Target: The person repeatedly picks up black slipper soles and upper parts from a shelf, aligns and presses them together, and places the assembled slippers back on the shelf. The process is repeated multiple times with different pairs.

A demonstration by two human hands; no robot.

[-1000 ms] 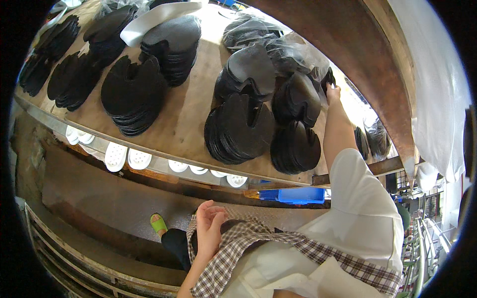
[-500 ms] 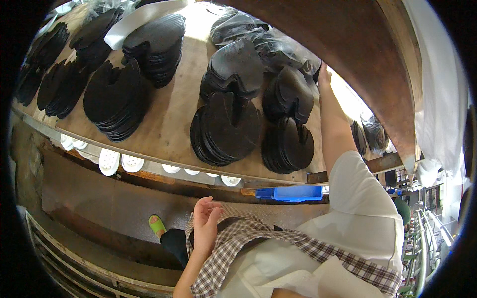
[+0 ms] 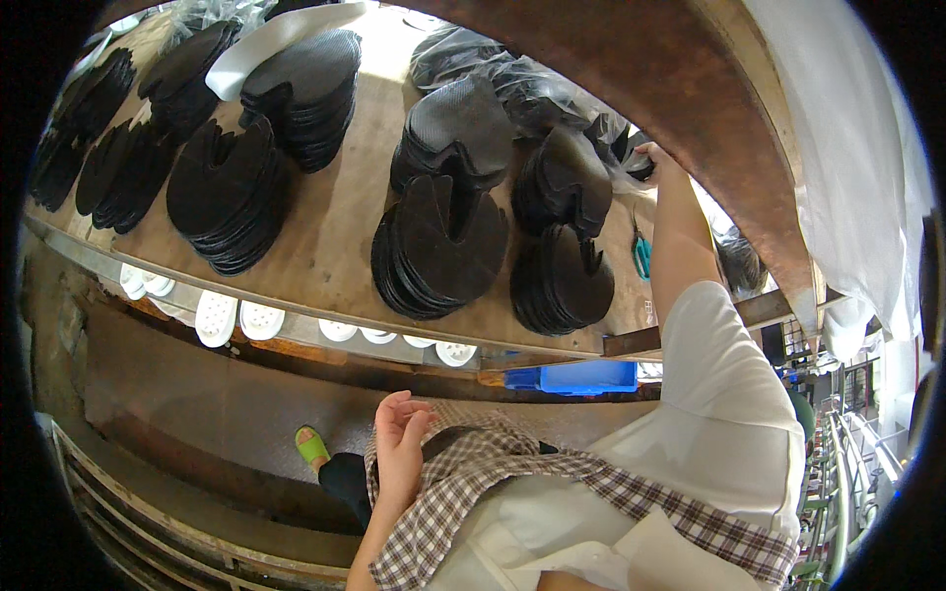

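My right hand (image 3: pixel 654 156) reaches far across the wooden table to a clear plastic bag (image 3: pixel 623 178) with black pieces in it. Its fingers close on the bag at the far edge. A pair of teal-handled scissors (image 3: pixel 641 257) lies beside my right forearm. To the left of that arm stand stacks of flat black notched pieces, among them a near stack (image 3: pixel 564 281) and a larger stack (image 3: pixel 443 241). My left hand (image 3: pixel 399 433) hangs in front of my checked apron, its fingers loosely bent and apart, with nothing in it.
More black stacks (image 3: pixel 227 192) fill the table's left side, near a curved white strip (image 3: pixel 281 37). Under the table edge are white perforated shoe-like pieces (image 3: pixel 216 317) and a blue bin (image 3: pixel 586 377). A brown curved beam (image 3: pixel 680 89) passes over the right side; metal rails (image 3: pixel 108 502) stand lower left.
My right hand has come slightly nearer, drawing the plastic bag with it. The scissors beside my forearm have come into sight. My left hand has barely moved.
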